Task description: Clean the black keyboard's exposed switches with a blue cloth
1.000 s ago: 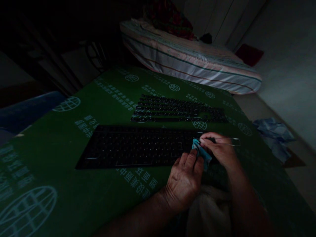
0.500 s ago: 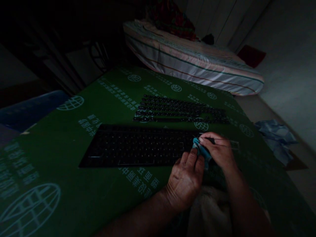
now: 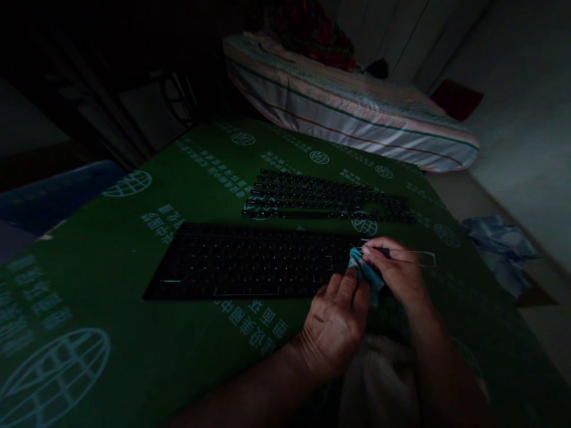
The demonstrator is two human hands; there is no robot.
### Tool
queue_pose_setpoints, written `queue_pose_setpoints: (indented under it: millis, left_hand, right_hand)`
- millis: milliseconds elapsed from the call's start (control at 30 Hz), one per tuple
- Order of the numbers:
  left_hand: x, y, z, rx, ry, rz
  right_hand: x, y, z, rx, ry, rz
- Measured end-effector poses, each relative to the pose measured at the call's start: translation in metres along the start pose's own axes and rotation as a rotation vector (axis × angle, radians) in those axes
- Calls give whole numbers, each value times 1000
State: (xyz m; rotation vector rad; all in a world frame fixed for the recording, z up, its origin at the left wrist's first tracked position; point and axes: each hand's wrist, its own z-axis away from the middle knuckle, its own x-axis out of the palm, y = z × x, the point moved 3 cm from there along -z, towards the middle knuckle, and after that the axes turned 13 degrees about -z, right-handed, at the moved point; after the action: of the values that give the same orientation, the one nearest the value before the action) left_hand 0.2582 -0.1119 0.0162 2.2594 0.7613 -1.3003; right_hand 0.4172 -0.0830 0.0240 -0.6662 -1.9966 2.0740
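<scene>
The room is dim. A black keyboard base (image 3: 250, 264) lies on a green printed mat (image 3: 111, 279). My left hand (image 3: 336, 324) sits at its right end, fingers curled round a small blue cloth (image 3: 363, 273). My right hand (image 3: 397, 270) pinches the same cloth against a thin clear wire tool (image 3: 419, 257) that sticks out to the right. Rows of loose black keycaps (image 3: 321, 199) are laid out behind the keyboard.
A striped mattress (image 3: 352, 113) lies on the floor beyond the mat, with dark clothes on it. Crumpled blue cloth (image 3: 499, 244) sits on the floor at right. A blue object (image 3: 57, 190) is at the left edge. Pale fabric (image 3: 379, 380) lies by my wrists.
Both hands stay at the keyboard's right end with the cloth. The clear tool shows more plainly to the right than half a second ago. The view shifted slightly.
</scene>
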Motion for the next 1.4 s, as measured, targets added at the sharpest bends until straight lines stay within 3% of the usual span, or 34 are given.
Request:
queue_pose_setpoints:
  millis: [733, 1033, 1233, 1400]
  left_hand:
    - [0, 2, 1, 9, 10, 14]
    - [1, -1, -1, -43, 71, 24]
    - [1, -3, 0, -40, 39, 32]
    - [0, -2, 0, -27, 25, 36]
  right_hand:
    - [-2, -3, -2, 22, -125, 24]
    - [11, -5, -3, -128, -126, 16]
    - [16, -7, -2, -237, -162, 108]
    - [16, -8, 0, -245, -174, 106]
